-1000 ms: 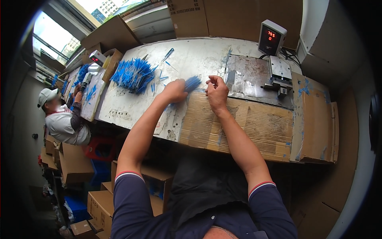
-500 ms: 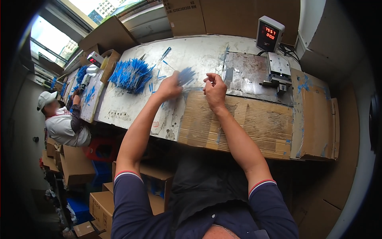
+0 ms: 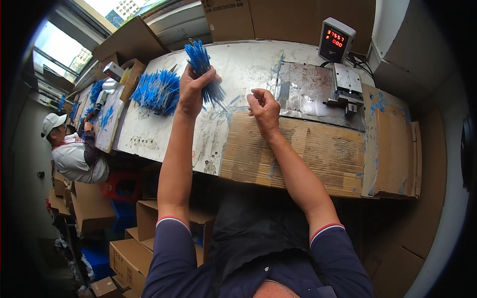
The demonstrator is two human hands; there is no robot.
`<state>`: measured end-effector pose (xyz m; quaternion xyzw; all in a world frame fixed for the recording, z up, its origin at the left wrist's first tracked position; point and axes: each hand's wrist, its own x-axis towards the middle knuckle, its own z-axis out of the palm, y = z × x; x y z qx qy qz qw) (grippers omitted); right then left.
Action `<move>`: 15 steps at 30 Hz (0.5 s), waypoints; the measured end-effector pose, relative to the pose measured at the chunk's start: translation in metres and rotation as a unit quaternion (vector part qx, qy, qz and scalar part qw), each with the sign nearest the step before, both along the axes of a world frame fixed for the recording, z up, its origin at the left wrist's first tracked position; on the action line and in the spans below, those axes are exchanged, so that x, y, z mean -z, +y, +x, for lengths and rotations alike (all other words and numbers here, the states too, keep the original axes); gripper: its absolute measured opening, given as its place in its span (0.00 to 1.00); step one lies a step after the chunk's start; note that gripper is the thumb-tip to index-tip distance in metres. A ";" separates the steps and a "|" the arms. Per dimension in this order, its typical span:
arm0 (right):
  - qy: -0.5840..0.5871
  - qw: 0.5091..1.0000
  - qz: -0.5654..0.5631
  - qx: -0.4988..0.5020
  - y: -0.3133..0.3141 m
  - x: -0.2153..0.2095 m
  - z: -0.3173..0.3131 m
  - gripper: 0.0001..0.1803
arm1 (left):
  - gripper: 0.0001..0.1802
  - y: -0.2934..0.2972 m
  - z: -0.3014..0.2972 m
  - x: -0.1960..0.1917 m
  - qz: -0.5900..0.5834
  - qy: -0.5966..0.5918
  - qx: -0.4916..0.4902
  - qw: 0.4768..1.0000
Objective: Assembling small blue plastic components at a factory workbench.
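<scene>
My left hand is raised over the left middle of the worktable, wrapped round a bundle of thin blue strips. Their blue ends fan out above the fist, and darker ends stick out below it, blurred. Over the near edge of the metal plate hovers my right hand, its fingers loosely curled, with a gap between thumb and forefinger and nothing visible in it. To the left lies a large pile of similar blue strips. The exact kind of these strips cannot be made out.
A metal plate with a steel fixture lies at the right, a red-digit display behind it. Flattened cardboard covers the near edge beside a cardboard box. At the far left a person in a white cap works.
My left hand has risen and moved left and away from me with the bundle, which now points upward. My right hand has shifted slightly, thumb and forefinger parting. The display's digits differ.
</scene>
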<state>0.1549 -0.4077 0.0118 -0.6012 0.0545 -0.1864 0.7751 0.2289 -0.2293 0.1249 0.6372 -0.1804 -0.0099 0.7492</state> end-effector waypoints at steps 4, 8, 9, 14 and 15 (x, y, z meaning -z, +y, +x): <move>0.010 1.000 0.017 -0.002 -0.003 -0.007 -0.003 0.19 | 0.22 -0.010 -0.011 0.028 -0.071 -0.005 -0.025 0.997; -0.010 0.998 -0.053 -0.017 0.005 -0.001 0.000 0.21 | 0.16 -0.005 -0.008 0.080 -0.051 0.050 -0.069 0.995; 0.004 0.997 -0.072 -0.029 0.004 0.000 -0.001 0.21 | 0.16 -0.009 -0.009 0.081 -0.053 0.053 -0.066 0.995; 0.006 0.993 -0.108 -0.051 0.007 -0.007 -0.004 0.22 | 0.16 -0.009 -0.004 0.073 -0.077 0.050 -0.063 0.994; -0.009 0.994 -0.107 -0.036 0.005 -0.009 -0.005 0.22 | 0.20 -0.011 -0.003 0.068 -0.094 0.042 -0.062 0.993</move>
